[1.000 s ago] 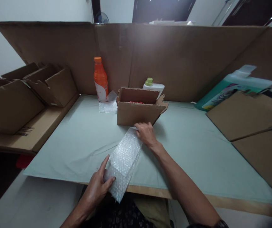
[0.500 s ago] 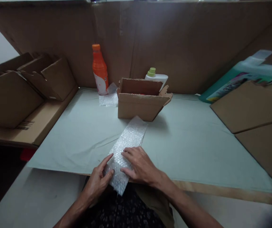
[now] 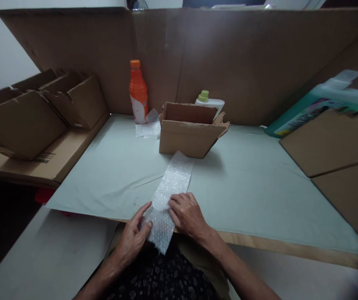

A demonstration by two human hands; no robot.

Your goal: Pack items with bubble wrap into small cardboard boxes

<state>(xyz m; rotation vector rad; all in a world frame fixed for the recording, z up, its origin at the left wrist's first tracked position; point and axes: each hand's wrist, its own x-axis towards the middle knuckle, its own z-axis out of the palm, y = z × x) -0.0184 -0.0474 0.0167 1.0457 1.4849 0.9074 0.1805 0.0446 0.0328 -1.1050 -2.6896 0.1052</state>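
Note:
A strip of clear bubble wrap (image 3: 173, 179) lies slantwise over the table's near edge, its lower end hanging above my lap. My left hand (image 3: 134, 233) is at its left edge, index finger stretched out and thumb touching the wrap, with a wide gap between them. At the right edge my right hand (image 3: 189, 214) has its fingers curled and pressed together on the wrap. The far end of the strip reaches the foot of an open cardboard box (image 3: 182, 139). What is inside that box cannot be seen.
Behind the box stand an orange bottle (image 3: 138, 93), more bubble wrap (image 3: 147, 130) and a white bottle with a green cap (image 3: 203, 96). Cardboard boxes (image 3: 19, 125) are at left. A teal jug (image 3: 310, 104) leans behind cardboard (image 3: 338, 141) at right. A tall cardboard wall (image 3: 244, 62) closes the back.
The thumb and fingers of my right hand have drawn together at the wrap's right edge. My left hand keeps its place. The view has shifted slightly, moving the scene rightward.

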